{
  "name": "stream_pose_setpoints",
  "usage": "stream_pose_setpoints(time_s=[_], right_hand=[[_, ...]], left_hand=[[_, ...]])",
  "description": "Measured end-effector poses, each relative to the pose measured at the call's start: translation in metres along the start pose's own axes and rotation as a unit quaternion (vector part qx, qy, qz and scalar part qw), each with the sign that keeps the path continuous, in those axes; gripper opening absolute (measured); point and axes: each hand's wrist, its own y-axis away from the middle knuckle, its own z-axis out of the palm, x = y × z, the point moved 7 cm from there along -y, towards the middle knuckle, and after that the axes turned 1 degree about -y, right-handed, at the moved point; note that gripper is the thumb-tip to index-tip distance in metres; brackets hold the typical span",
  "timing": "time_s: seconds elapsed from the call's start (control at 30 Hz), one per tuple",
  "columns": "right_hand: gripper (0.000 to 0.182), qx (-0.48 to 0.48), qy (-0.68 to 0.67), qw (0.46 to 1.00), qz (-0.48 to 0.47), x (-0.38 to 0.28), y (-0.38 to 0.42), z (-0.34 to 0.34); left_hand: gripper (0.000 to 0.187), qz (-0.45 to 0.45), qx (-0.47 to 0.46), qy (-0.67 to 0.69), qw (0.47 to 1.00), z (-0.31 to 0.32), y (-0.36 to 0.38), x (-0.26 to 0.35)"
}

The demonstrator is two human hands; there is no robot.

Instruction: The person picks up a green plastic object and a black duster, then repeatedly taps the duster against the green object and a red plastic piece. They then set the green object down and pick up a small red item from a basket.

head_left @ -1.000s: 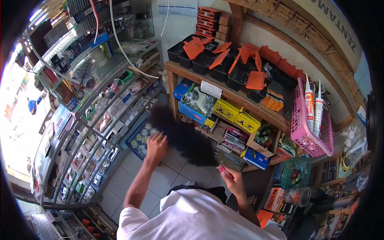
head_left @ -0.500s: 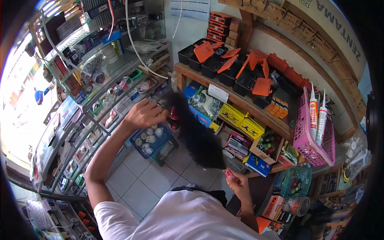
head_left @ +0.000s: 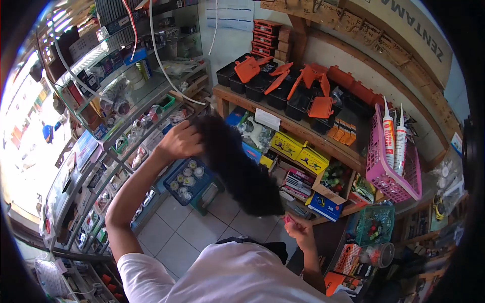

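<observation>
Black feather duster (head_left: 237, 166) ran diagonally across mid-frame, in front of the wooden shelf (head_left: 283, 121). Right hand (head_left: 298, 228) gripped the duster's pink handle (head_left: 287, 219) at the low end, fingers clenched round it. Left hand (head_left: 181, 140) was raised at the upper tip of the feathers, fingers curled onto them, touching; could not tell how firm the hold was. Duster was clear of the tiled floor (head_left: 192, 232), tilted, top end toward the glass display case (head_left: 116, 121) on the left. Just beyond the feathers: blue crate (head_left: 186, 179) of small round items on the floor, yellow boxes (head_left: 298, 151) on the lower shelf, writing too small to read. Blue box (head_left: 323, 202) read "3M". Top shelf held black bins with orange lids (head_left: 283, 86), several lids flipped up. Stack of orange cases (head_left: 265, 34) against the wall behind. Pink basket (head_left: 389, 156) at right held two white sealant tubes (head_left: 394, 136) with red labels, text unreadable. Wooden board (head_left: 419, 35) at upper right read "ZENTAMA", seen upside down. Green basket (head_left: 374, 222) sat below the pink one. Person's white shirt (head_left: 232, 275) filled the bottom.
</observation>
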Motion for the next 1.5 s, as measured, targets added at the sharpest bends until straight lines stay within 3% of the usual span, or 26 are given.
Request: stream_pose_setpoints(time_s=[0.17,0.27,0.33,0.47,0.53,0.57,0.6,0.63,0.67,0.73,0.77,0.83,0.87,0.93,0.97,1.07,1.13,1.2,1.27,1.3,1.33,1.4,1.5], right_hand=[[0.03,0.008,-0.01,0.999,0.033,0.001,0.007,-0.01],[0.032,0.035,-0.039,0.999,-0.008,0.004,0.009,-0.014],[0.034,0.08,0.052,0.993,-0.068,-0.008,0.009,-0.015],[0.031,0.061,0.051,0.994,-0.072,-0.021,0.017,-0.017],[0.032,0.097,-0.067,0.993,-0.023,-0.01,0.015,-0.033],[0.035,0.115,-0.103,0.988,-0.007,-0.013,0.016,-0.033],[0.035,0.117,-0.107,0.987,-0.009,-0.012,0.016,-0.032],[0.035,0.127,-0.134,0.983,-0.017,-0.011,0.017,-0.032],[0.035,0.137,-0.161,0.977,-0.027,-0.01,0.017,-0.031],[0.037,0.12,-0.169,0.977,-0.052,-0.004,0.016,-0.025],[0.04,0.099,-0.173,0.977,-0.07,-0.002,0.017,-0.02],[0.041,0.091,-0.149,0.983,-0.062,0.006,0.015,-0.007],[0.042,0.077,-0.124,0.988,-0.052,0.008,0.015,0.003],[0.044,0.068,-0.073,0.992,-0.078,-0.011,0.005,0.009],[0.043,0.089,-0.055,0.99,-0.096,-0.013,0.002,0.002],[0.041,0.119,-0.043,0.988,-0.094,-0.015,-0.003,-0.012],[0.042,0.016,-0.073,0.994,-0.074,-0.006,-0.003,-0.008],[0.042,0.016,-0.072,0.995,-0.067,-0.003,0.0,-0.012],[0.042,0.014,-0.07,0.996,-0.062,-0.001,0.002,-0.016],[0.041,0.02,-0.068,0.996,-0.055,0.004,0.005,-0.021],[0.04,0.025,-0.066,0.996,-0.047,0.008,0.007,-0.025],[0.04,0.027,-0.073,0.996,-0.044,0.013,0.009,-0.029],[0.04,0.025,-0.078,0.996,-0.029,0.01,0.005,-0.027]], left_hand=[[0.02,-0.018,0.008,-0.026,0.999,-0.001,-0.011,0.0],[0.021,0.017,0.03,0.009,0.999,0.001,-0.009,-0.002],[0.022,-0.034,0.009,-0.056,0.998,-0.004,-0.021,-0.001],[0.023,-0.058,0.004,-0.041,0.997,0.001,-0.012,-0.005],[0.023,-0.184,0.005,0.022,0.983,0.009,-0.002,-0.015],[0.014,-0.248,0.056,0.079,0.964,0.01,0.003,-0.016],[0.014,-0.244,0.054,0.079,0.965,0.013,0.001,-0.001],[0.013,-0.427,0.032,0.287,0.857,0.034,0.014,-0.003],[0.018,-0.571,0.006,0.47,0.673,0.06,0.029,0.011],[0.03,-0.592,0.062,0.667,0.449,0.075,0.018,0.048],[0.03,-0.587,0.058,0.67,0.45,0.079,0.012,0.06],[0.029,-0.532,0.135,0.813,0.192,0.093,-0.002,0.092],[0.029,-0.53,0.131,0.816,0.191,0.095,-0.006,0.1],[0.027,-0.595,0.091,0.795,0.074,0.104,-0.002,0.124],[0.027,-0.592,0.087,0.798,0.074,0.105,-0.003,0.124],[0.024,-0.417,0.028,0.908,0.01,0.094,-0.025,0.134],[0.028,-0.436,0.008,0.899,0.036,0.093,-0.019,0.134],[0.032,-0.457,-0.007,0.888,0.059,0.086,-0.02,0.133],[0.033,-0.565,0.049,0.823,-0.018,0.077,-0.018,0.12],[0.032,-0.505,0.078,0.859,-0.029,0.084,-0.019,0.113],[0.032,-0.505,0.08,0.859,-0.031,0.09,-0.012,0.11],[0.027,-0.519,0.119,0.846,0.018,0.098,0.0,0.099],[0.024,-0.479,0.071,0.875,0.023,0.101,-0.01,0.131]])
